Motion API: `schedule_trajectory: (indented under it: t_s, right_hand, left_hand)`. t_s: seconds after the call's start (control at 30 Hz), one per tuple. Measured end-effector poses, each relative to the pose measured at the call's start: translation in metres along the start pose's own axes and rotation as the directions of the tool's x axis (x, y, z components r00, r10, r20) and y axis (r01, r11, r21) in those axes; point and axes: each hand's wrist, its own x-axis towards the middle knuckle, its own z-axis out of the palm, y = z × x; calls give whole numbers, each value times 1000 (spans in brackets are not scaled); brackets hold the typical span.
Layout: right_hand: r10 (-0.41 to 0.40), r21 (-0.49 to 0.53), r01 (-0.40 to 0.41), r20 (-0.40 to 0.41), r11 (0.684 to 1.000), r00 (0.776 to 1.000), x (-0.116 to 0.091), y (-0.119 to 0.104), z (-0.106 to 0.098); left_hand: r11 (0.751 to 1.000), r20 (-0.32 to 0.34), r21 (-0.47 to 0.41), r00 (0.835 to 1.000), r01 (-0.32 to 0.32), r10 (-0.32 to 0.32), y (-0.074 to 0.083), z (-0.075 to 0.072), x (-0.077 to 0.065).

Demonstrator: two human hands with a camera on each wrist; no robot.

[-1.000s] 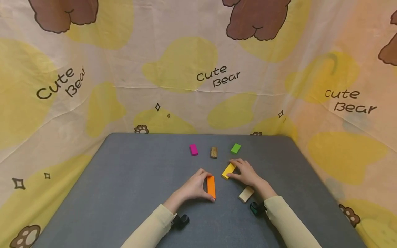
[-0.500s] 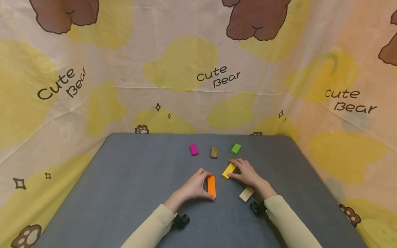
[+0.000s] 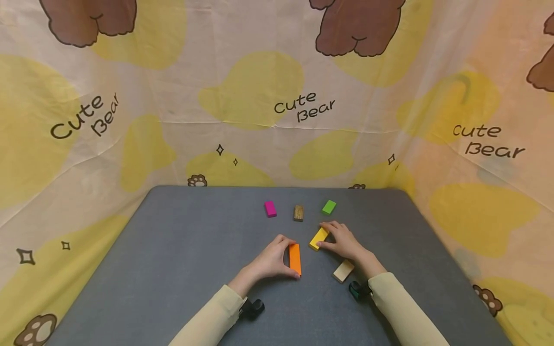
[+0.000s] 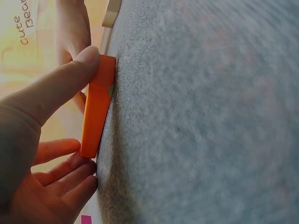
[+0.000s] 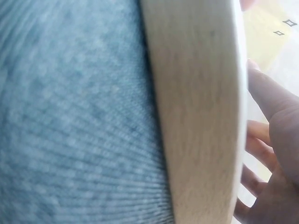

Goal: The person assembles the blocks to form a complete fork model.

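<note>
Left grip (image 3: 271, 259) angled inward, pinching orange block (image 3: 295, 260) end to end, thumb on near end; right grip (image 3: 345, 241) mirrors it, pinching yellow block (image 3: 318, 238).

From here I see a grey table (image 3: 195, 235), its far corners rounded. Farthest back lie a magenta block (image 3: 270, 209), a brown block (image 3: 298, 213) (grained like wood) and a green block (image 3: 329, 207); nearer, a yellow block (image 3: 318, 239), an orange block (image 3: 295, 260) and a pale block (image 3: 344, 271).

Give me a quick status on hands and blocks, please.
Left hand grips orange block by its ends. Right hand pinches yellow block. Pale block lies close by, possibly in the way.
</note>
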Motion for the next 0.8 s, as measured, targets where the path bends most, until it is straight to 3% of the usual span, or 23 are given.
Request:
schedule_trajectory:
  t_s: [0.8]
  right_hand:
    - [-3, -5, 3, 0, 1000, 1000, -1, 0, -1]
  left_hand:
    - [1000, -13, -14, 1000, 16, -16, 1, 3, 1]
